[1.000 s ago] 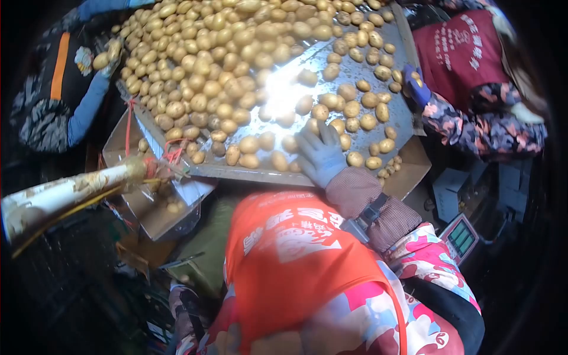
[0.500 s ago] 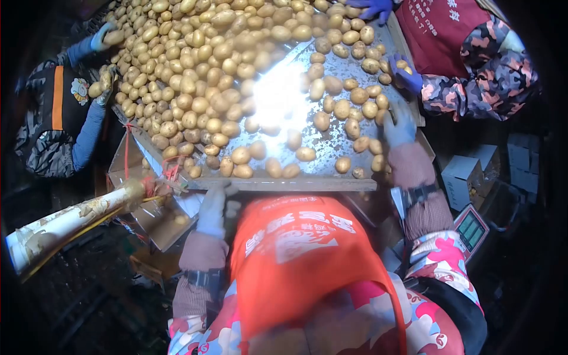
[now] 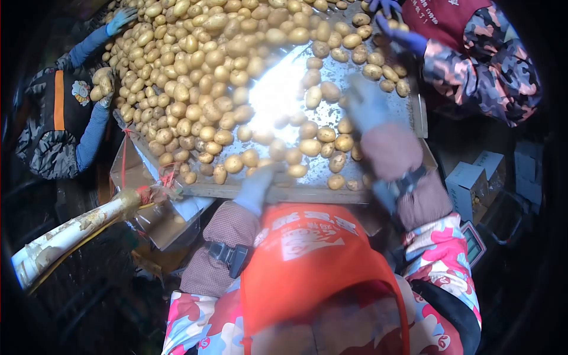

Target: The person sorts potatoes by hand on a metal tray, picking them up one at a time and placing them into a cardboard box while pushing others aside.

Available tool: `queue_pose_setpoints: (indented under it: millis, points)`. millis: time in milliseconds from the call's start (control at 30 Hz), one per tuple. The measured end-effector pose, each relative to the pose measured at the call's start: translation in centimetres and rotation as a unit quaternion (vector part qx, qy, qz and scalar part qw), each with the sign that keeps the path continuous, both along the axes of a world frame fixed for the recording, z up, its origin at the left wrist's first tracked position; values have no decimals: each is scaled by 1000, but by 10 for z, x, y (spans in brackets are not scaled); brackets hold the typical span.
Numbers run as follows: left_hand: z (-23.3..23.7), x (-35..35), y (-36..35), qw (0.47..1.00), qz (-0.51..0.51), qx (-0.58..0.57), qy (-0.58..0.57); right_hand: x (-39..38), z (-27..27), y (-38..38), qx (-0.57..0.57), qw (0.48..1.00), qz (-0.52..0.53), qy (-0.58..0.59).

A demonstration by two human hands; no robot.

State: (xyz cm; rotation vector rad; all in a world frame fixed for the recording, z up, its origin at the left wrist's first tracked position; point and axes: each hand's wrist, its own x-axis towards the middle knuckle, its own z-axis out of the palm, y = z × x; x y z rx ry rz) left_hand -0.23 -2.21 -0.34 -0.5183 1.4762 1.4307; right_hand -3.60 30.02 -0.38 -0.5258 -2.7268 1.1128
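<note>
Potatoes (image 3: 195,71) lie in a large heap over the left and back of a metal sorting table (image 3: 390,109). Looser potatoes (image 3: 325,135) are scattered on the metal to the right. My left hand (image 3: 259,182), in a pale glove, reaches over the table's front rim, beside several potatoes (image 3: 297,171); its fingers look stretched out, with nothing seen in them. Over the right part of the table is my right hand (image 3: 365,105), also gloved and smeared by motion. It is close to the loose potatoes, and its fingers cannot be made out clearly.
A co-worker's gloved hand (image 3: 103,83) at left holds potatoes; another co-worker's purple glove (image 3: 405,36) is at the upper right. A worn white pole (image 3: 77,234) juts in at left beside a cardboard box (image 3: 171,222). More boxes (image 3: 467,180) and a scale display (image 3: 473,244) stand at right.
My left hand has moved right and up over the front rim. My right hand has swept left from the right edge, and loose potatoes there have shifted left. Both co-workers' hands have moved.
</note>
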Motion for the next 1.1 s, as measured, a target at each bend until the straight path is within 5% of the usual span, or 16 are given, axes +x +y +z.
queue_pose_setpoints:
  millis: [67,133,267,367,433,533,567,633,700,767,833,900,933,1000,1100]
  points:
    - [14,-12,-17,994,111,-16,-6,-47,-28,58,337,941,19,-23]
    - [11,-19,-35,996,76,-41,-5,-65,-22,75,350,913,8,-207]
    - [6,-11,-35,990,142,3,8,-63,-25,81,343,914,-28,-216]
    - [31,-20,-11,999,37,-21,-22,-66,-24,80,344,914,-36,-210]
    - [38,-14,4,998,57,4,-30,-65,-24,78,161,970,-46,-176]
    - [43,-8,16,974,157,125,-107,-39,-6,42,-77,986,-20,-149]
    - [40,-6,19,974,152,146,-81,-21,3,14,-147,978,-3,-147]
    - [36,-1,28,984,96,146,28,1,50,-36,-145,949,190,-206]
    - [31,1,30,973,-17,97,206,-10,31,-39,-67,941,283,-175]
    - [24,2,21,918,-127,31,375,-65,17,-2,75,974,201,-79]
    - [-19,12,-6,870,-209,55,442,-127,-37,59,305,946,95,-47]
    - [-80,44,-54,892,-178,73,409,-148,-102,104,339,939,6,-64]
    - [-108,69,-95,929,-103,78,346,-142,-92,93,361,928,18,-96]
    - [-67,75,-160,970,153,137,129,-125,-59,71,394,905,51,-154]
    - [0,69,-265,811,433,390,-45,-111,-43,40,433,869,114,-212]
